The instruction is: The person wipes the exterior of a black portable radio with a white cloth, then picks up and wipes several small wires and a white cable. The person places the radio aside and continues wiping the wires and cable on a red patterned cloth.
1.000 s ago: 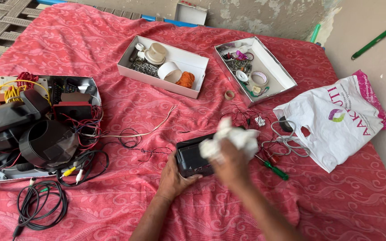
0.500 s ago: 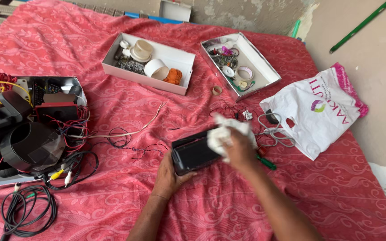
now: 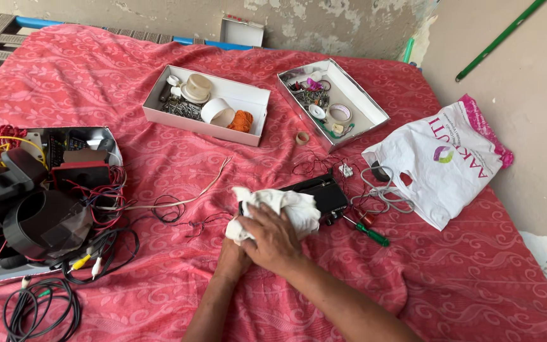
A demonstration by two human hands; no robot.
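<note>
A small black device [image 3: 324, 191] with a dark screen lies on the red patterned cloth [image 3: 463, 266]. My right hand [image 3: 272, 239] presses a crumpled white rag [image 3: 286, 206] over the device's left part, covering most of the screen. My left hand [image 3: 231, 256] sits under the right one at the device's near left edge and is mostly hidden. Only the device's right end shows past the rag.
A green-handled screwdriver [image 3: 370, 233] lies just right of the device, beside thin wires and a white plastic bag [image 3: 441, 161]. Two white boxes [image 3: 207, 104] [image 3: 333, 101] of small parts stand farther back. An opened black appliance with wiring [image 3: 39, 196] and a coiled cable [image 3: 39, 304] lie left.
My right hand has swept the rag from the device's right end leftward across the screen, so it now covers the left part and my left hand.
</note>
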